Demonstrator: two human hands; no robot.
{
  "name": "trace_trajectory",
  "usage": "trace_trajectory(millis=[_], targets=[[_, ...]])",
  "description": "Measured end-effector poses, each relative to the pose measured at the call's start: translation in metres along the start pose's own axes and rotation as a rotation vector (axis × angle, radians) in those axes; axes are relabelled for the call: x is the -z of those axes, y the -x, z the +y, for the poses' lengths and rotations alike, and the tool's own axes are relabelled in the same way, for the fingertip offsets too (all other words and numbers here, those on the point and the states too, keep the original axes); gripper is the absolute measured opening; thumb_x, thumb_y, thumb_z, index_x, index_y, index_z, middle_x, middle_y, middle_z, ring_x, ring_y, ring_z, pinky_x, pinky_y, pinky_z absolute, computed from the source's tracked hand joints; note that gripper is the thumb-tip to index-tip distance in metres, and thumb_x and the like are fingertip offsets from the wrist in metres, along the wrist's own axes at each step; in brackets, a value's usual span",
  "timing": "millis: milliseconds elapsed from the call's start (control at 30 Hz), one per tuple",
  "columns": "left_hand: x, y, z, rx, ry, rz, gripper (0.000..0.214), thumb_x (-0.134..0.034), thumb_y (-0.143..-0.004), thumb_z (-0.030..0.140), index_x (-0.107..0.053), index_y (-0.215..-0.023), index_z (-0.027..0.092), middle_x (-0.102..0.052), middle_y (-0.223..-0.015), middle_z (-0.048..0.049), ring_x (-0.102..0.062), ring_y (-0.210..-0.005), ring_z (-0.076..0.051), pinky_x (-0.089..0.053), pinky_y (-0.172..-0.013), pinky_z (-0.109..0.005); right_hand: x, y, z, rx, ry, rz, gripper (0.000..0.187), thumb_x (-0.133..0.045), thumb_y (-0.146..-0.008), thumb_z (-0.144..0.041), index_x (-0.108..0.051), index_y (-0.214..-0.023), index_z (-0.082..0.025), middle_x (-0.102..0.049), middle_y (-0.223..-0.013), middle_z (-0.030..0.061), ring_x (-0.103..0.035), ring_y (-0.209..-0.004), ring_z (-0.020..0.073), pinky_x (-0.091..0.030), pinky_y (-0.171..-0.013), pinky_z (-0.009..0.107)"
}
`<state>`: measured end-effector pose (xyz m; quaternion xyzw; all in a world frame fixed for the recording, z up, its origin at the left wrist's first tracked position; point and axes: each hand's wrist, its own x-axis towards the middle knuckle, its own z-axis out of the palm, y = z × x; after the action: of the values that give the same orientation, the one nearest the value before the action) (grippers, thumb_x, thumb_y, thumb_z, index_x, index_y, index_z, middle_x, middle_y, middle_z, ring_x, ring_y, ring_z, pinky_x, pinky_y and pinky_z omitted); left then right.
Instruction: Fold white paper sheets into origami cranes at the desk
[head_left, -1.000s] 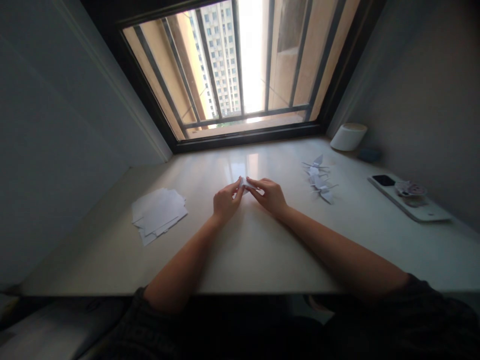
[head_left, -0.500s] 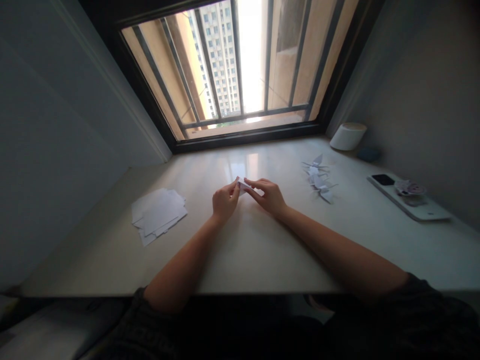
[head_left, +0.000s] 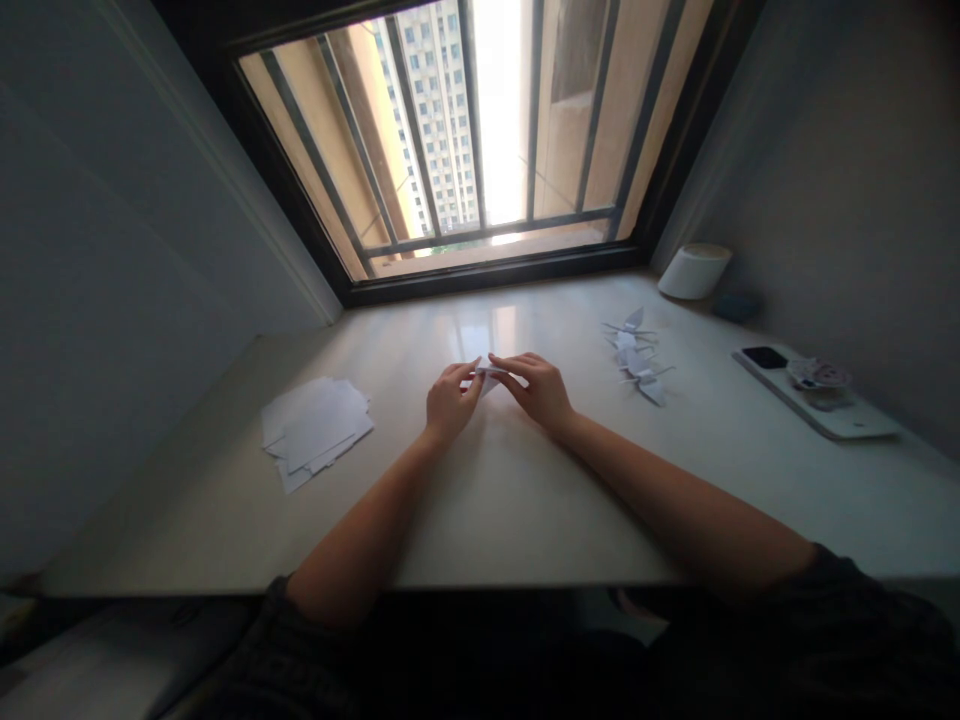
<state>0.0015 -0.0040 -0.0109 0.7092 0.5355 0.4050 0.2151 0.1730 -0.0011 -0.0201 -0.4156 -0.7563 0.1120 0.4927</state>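
Holding a small folded paper (head_left: 487, 376) at mid-desk between the left hand (head_left: 450, 402) and the right hand (head_left: 541, 392). Fingers of both hands are nearly closed, thumbs and fingertips pinching opposite ends of the paper, with only a short gap left between the hands. The paper's long axis runs roughly left to right across the view, tilted slightly, with one corner pointing down toward the person (fold detail is too small to read). Open desk (head_left: 517, 510) extends from the hands to the near edge, well apart from both wrists, and further open surface lies ahead toward the window (head_left: 480, 140). To the left, well beside the hands, lies a loose stack of paper (head_left: 315, 432), with a wall (head_left: 127, 300) past it. To the right are paper cranes (head_left: 634, 356), near the hands but not touching them. Farther right, a phone (head_left: 765, 358) rests on a white case (head_left: 821, 412), beyond which stand a white cup (head_left: 695, 271) and a small blue object (head_left: 736, 306) (exact kinds uncertain) against the far wall.
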Motion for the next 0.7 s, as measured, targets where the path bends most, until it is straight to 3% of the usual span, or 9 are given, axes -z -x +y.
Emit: trace_trajectory(millis=[167, 367, 567, 700], targets=[[-0.004, -0.001, -0.006, 0.047, 0.119, -0.076, 0.055, -0.063, -0.082, 0.034, -0.049, -0.136, 0.029, -0.07, -0.106, -0.0042, -0.068, -0.079, -0.015, -0.054, -0.073, -0.027, 0.003, 0.0, -0.001, 0.004, -0.014, -0.018, 0.025, -0.058, -0.089, -0.032, -0.069, -0.111, -0.033, -0.073, -0.103, 0.0011, -0.062, -0.089, 0.0204, -0.05, -0.081, 0.036], [-0.002, -0.001, -0.009, 0.016, 0.075, -0.07, 0.037, -0.057, -0.087, 0.039, -0.064, -0.121, 0.027, -0.071, -0.11, -0.0056, -0.069, -0.085, -0.02, -0.053, -0.077, -0.032, 0.005, -0.001, -0.008, 0.046, -0.054, -0.018, 0.028, -0.055, -0.09, -0.031, -0.066, -0.117, -0.034, -0.073, -0.103, 0.0006, -0.062, -0.089, 0.0197, -0.05, -0.082, 0.037], [0.0, -0.002, -0.007, 0.024, 0.055, -0.079, 0.035, -0.057, -0.087, 0.037, -0.066, -0.118, 0.026, -0.071, -0.11, -0.0065, -0.068, -0.087, -0.02, -0.052, -0.081, -0.033, 0.006, 0.0, -0.012, 0.056, -0.106, 0.012, 0.019, -0.059, -0.088, -0.031, -0.073, -0.101, -0.034, -0.074, -0.1, 0.0015, -0.062, -0.089, 0.0201, -0.052, -0.081, 0.039], [-0.002, -0.004, -0.009, 0.083, 0.225, -0.077, 0.037, -0.06, -0.084, 0.036, -0.066, -0.118, 0.022, -0.07, -0.11, -0.0085, -0.067, -0.09, -0.02, -0.053, -0.081, -0.033, 0.008, -0.001, -0.016, 0.058, -0.13, 0.099, 0.019, -0.064, -0.084, -0.033, -0.072, -0.101, -0.032, -0.072, -0.101, 0.003, -0.062, -0.091, 0.0202, -0.052, -0.084, 0.039]])
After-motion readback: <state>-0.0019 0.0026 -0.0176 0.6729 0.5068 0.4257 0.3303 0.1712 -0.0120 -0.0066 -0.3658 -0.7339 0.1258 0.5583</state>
